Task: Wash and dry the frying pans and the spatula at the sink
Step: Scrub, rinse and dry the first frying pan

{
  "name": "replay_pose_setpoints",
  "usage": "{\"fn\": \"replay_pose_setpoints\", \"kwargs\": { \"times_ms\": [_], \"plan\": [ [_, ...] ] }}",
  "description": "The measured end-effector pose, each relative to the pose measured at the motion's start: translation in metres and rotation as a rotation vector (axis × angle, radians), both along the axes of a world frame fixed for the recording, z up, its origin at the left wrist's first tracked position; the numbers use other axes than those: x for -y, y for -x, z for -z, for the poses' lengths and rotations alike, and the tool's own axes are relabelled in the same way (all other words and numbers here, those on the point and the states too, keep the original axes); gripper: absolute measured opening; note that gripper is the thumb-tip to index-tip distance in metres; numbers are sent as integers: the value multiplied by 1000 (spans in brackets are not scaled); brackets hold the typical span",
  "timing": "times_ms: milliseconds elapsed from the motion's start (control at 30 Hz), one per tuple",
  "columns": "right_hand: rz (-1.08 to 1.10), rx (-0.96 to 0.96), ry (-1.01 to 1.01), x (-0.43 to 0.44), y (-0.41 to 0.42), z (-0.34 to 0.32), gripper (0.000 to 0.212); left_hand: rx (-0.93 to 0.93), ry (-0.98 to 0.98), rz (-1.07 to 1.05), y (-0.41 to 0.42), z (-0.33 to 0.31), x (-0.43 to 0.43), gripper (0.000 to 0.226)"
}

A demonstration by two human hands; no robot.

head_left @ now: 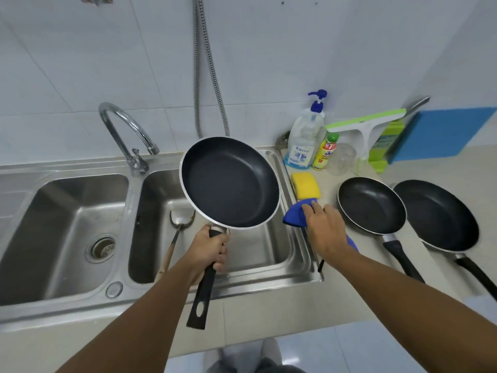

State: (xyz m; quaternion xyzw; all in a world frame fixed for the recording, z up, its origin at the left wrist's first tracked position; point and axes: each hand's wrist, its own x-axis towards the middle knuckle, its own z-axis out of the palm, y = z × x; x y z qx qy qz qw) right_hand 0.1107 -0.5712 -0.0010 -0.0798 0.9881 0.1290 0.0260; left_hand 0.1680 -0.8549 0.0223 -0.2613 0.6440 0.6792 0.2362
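Note:
My left hand (209, 250) grips the black handle of a frying pan (230, 181), which I hold tilted above the right basin of the steel sink (150, 286). My right hand (324, 228) rests on a blue cloth (294, 215) lying on the counter at the sink's right rim, fingers closed over it. A metal spatula (177, 227) with a wooden handle leans inside the right basin. Two more black frying pans (372, 205) (435, 215) sit side by side on the counter to the right.
A yellow sponge (306, 185) lies behind the cloth. A soap pump bottle (304, 138), a small yellow bottle (325, 152), a clear glass jar (341, 158) and a green squeegee (365, 123) stand by the wall. The tap (126, 130) rises between the basins.

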Motion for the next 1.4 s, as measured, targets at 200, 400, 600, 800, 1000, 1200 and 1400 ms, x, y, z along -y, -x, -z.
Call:
{"fn": "replay_pose_setpoints", "kwargs": {
  "times_ms": [200, 400, 600, 800, 1000, 1200, 1400],
  "plan": [
    [120, 448, 196, -40, -33, 43, 83, 50, -97, -41, -16, 1, -29, 13],
    [336, 474, 597, -27, -20, 28, 63, 61, -152, -39, -32, -1, -50, 12],
    [695, 312, 1572, 1, 14, -21, 57, 17, -215, -15, -44, -13, -75, 17],
    [783, -72, 1611, -2, 11, -27, 35, -55, -246, 90, -45, -28, -98, 20],
    [758, -309, 1416, -46, 10, -42, 32, -23, -285, 205, -41, -32, -127, 18],
    [789, -388, 1373, -121, 1, -47, 31, -50, -281, 427, -35, -28, -178, 26],
    [976, -353, 1513, -227, -12, -45, 37, -58, -170, 569, -27, -30, -277, 29]
  ]
}}
